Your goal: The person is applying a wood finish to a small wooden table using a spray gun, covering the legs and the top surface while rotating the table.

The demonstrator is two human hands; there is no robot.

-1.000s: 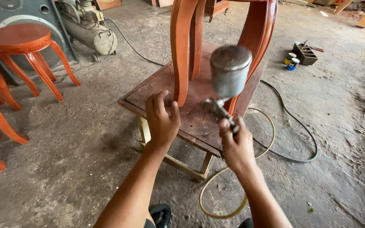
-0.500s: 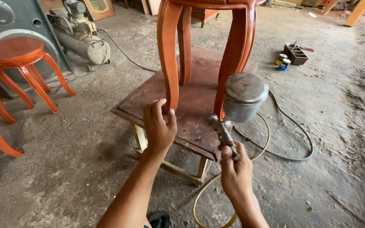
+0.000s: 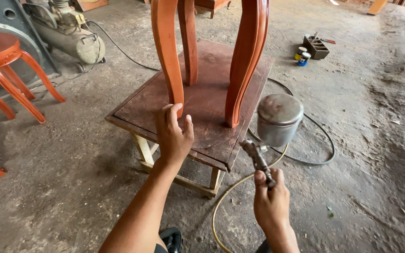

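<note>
Low square tabletop (image 3: 202, 100), stained red-brown, serves as the landmark. On it stands an orange-lacquered stool (image 3: 244, 61), 3 curved legs in view. The left hand (image 3: 173, 133) rests at the tabletop's near edge, fingers apart and touching the foot of the nearest stool leg. The right hand (image 3: 270, 199), just off the tabletop's near-right corner, is clamped on the grip of a spray gun (image 3: 273, 129); its metal cup stands upright beside the right edge, clear of the wood. A yellow hose (image 3: 221, 201) loops on the floor below that corner; a black hose (image 3: 322, 140) curves right of it. Open bare concrete floor (image 3: 376, 140) lies to the right. Left of the tabletop, well apart, stand another orange stool (image 3: 5, 61) and a compressor tank (image 3: 69, 40).
</note>
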